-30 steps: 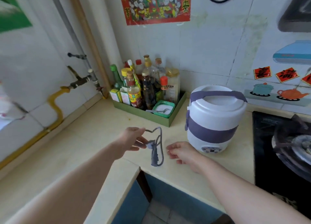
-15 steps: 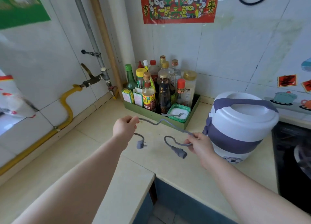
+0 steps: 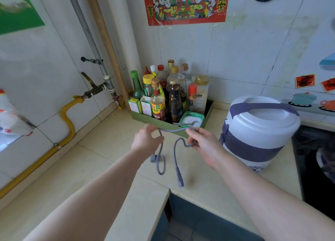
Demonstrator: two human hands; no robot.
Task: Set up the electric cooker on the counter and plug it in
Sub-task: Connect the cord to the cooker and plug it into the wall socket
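above the counter's inner corner (image 3: 112,161) we hold the grey power cord (image 3: 172,130) stretched between both hands, and we judge this is to straighten it out so each end can be told apart. our left hand (image 3: 145,141) pinches the cord with fingers closed around it, and the wall plug (image 3: 154,158) dangles below it on a short loop. our right hand (image 3: 203,144) is closed on the cord too, letting the appliance connector (image 3: 179,179) hang free below it, probably so it can be turned toward the cooker. the electric cooker (image 3: 257,130) already stands on the counter, upright with its lid on, just to the right of our right hand, beside the green condiment tray (image 3: 145,118). the cord is not yet joined to it. no wall socket shows in view, so we cannot tell where the plug will go.
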